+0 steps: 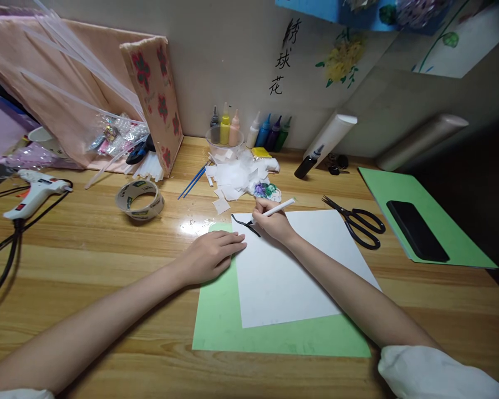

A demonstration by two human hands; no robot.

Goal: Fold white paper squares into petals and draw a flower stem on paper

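Observation:
My right hand [272, 221] grips a white pen [279, 207] with a dark tip. The tip touches a white sheet of paper [291, 277] near its upper left corner, beside a curved black line [242, 222]. My left hand [212, 255] lies flat, fingers stretched out, across the left edge of that sheet. Beneath the white paper, a larger green sheet [216, 338] shows along the left and bottom. Just beyond my right hand is a small piece painted purple and green [267, 190].
White paper scraps [233, 177] and blue sticks [194, 180] lie behind the paper, with several paint bottles [264, 132] by the wall. Black scissors [360, 224] and a phone [418, 230] are rightward; a tape roll [139, 200] and glue gun [37, 191] are leftward.

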